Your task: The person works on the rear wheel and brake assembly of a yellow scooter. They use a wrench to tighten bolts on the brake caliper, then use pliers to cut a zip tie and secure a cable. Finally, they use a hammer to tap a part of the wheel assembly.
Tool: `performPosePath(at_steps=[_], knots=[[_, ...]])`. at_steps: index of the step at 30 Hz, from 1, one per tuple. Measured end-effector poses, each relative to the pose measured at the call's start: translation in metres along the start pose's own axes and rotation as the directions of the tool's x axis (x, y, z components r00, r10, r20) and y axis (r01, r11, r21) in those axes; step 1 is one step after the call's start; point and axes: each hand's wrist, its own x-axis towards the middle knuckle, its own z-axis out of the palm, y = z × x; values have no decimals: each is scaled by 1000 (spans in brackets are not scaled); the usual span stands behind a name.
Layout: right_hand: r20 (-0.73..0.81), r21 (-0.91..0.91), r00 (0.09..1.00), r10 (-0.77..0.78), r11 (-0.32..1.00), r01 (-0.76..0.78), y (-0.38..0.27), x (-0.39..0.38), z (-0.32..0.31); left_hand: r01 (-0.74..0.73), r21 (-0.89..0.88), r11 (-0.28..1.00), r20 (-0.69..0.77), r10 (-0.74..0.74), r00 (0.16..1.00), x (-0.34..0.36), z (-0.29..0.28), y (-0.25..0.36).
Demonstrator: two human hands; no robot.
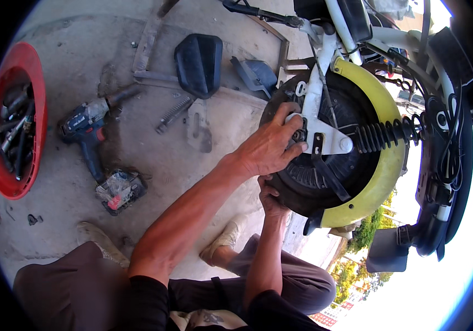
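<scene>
A wheel with a black tyre (291,190) stands under a yellow mudguard (382,182) on the right. A white metal bracket (327,138) runs down to its hub. My left hand (272,140) is closed at the axle end of this bracket, thumb and fingers around the dark axle nut (299,134); the fingers partly cover it. Just below, my right hand (272,198) grips the near edge of the tyre with curled fingers. A black coil-spring shock absorber (388,134) joins the bracket at a round white end.
On the concrete floor lie a cordless impact wrench (90,129), a loose spring shock (174,114), a metal plate (199,127) and a black plastic cover (198,65). A red basin (40,127) of tools stands far left. Cables (449,160) hang from the frame at right.
</scene>
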Motion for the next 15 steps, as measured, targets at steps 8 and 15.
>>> performPosePath(at_steps=[8, 15], knots=[[36, 66, 999, 18, 998, -21, 2, 5, -3, -7, -33, 999, -18, 6, 1000, -2, -5, 2], [-64, 146, 994, -92, 984, 101, 15, 3, -6, 81, -916, 393, -144, -511, 847, 13, 8, -26]])
